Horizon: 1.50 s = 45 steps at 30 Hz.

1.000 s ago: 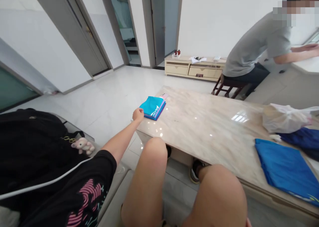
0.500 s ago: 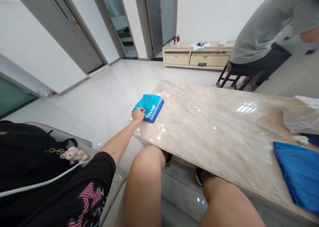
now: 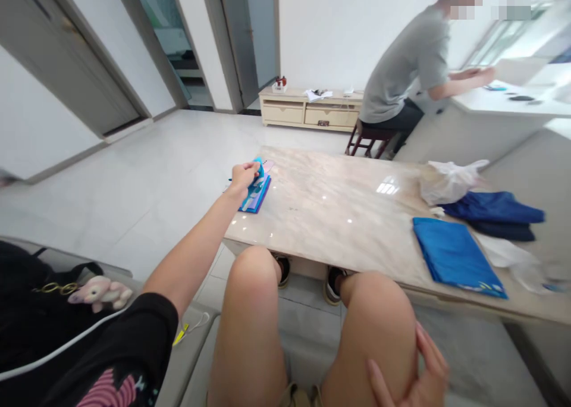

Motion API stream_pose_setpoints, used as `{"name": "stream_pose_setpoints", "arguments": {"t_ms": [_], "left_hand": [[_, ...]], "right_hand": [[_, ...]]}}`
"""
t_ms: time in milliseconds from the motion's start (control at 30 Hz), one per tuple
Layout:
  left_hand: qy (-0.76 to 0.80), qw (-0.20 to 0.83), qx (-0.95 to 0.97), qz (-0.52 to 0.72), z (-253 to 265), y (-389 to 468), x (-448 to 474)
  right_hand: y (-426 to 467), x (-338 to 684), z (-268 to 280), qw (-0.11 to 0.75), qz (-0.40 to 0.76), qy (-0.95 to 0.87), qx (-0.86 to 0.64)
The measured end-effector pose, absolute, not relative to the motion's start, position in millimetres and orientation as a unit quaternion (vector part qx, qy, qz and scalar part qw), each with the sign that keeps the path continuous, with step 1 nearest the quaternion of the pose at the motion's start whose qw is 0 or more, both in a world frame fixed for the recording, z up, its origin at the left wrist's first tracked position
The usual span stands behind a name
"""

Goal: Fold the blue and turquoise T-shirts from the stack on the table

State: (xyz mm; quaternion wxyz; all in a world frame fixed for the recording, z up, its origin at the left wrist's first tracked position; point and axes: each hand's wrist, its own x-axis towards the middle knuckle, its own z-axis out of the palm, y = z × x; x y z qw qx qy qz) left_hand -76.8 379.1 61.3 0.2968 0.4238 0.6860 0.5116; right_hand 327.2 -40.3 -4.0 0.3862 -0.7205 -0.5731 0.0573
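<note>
My left hand (image 3: pixel 244 177) reaches out to the table's left end. Its fingers pinch a thin turquoise sheet with white lettering (image 3: pixel 257 184), lifted and bent up from a small stack. Beneath it lie flat blue, lilac and purple pieces (image 3: pixel 263 197); whether they are cloth or plastic bags I cannot tell. A pink phone-like object (image 3: pixel 268 166) lies just behind the stack, partly covered. My right hand (image 3: pixel 422 374) rests on the side of my right knee with fingers apart and nothing in it.
On the marble-look table (image 3: pixel 330 199), a folded blue cloth (image 3: pixel 455 252), dark blue fabric (image 3: pixel 495 210) and a white plastic bag (image 3: pixel 452 181) lie to the right. A person in grey (image 3: pixel 401 74) sits on a stool beyond. A black backpack (image 3: pixel 27 312) is beside me.
My left hand has raised the turquoise sheet, which lay flat before. My right hand has come into view at my knee. The view has turned to the right.
</note>
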Motion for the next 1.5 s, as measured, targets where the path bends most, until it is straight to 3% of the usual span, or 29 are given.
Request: {"name": "stream_pose_setpoints", "arguments": {"t_ms": [67, 167, 333, 467, 567, 667, 767, 867, 1000, 1067, 1233, 1367, 1500], "left_hand": [[0.591, 0.345, 0.441, 0.580, 96, 381, -55], [0.470, 0.404, 0.481, 0.620, 150, 374, -20], [0.397, 0.483, 0.491, 0.607, 183, 354, 37], [0.432, 0.505, 0.481, 0.572, 143, 351, 66], [0.514, 0.432, 0.514, 0.534, 102, 354, 71], [0.594, 0.331, 0.561, 0.471, 73, 359, 65], [0.585, 0.373, 0.584, 0.422, 57, 369, 55], [0.582, 0.410, 0.576, 0.401, 44, 378, 48], [0.662, 0.252, 0.658, 0.254, 20, 380, 39], [0.664, 0.212, 0.699, 0.157, 9, 376, 36], [0.607, 0.254, 0.753, 0.017, -11, 363, 37], [0.614, 0.241, 0.751, -0.005, -22, 356, 51], [0.618, 0.240, 0.748, 0.002, -32, 348, 74]], "right_hand": [[-7, 321, 28, 0.364, 0.016, -0.635, -0.681], [67, 305, 80, 0.306, 0.065, -0.733, -0.604], [223, 292, 129, 0.335, 0.054, -0.694, -0.635], [298, 304, 118, 0.255, 0.175, -0.699, -0.645], [313, 315, 91, 0.190, 0.243, -0.698, -0.647], [315, 325, 69, 0.200, 0.281, -0.694, -0.633], [322, 337, 60, 0.256, 0.358, -0.685, -0.581], [334, 347, 54, 0.291, 0.297, -0.663, -0.623], [343, 352, 41, 0.252, 0.180, -0.621, -0.720], [340, 352, 34, 0.212, 0.196, -0.639, -0.713], [326, 345, 14, 0.065, 0.245, -0.696, -0.672], [323, 336, -5, -0.054, 0.219, -0.701, -0.676], [326, 330, -19, -0.073, 0.206, -0.679, -0.701]]}}
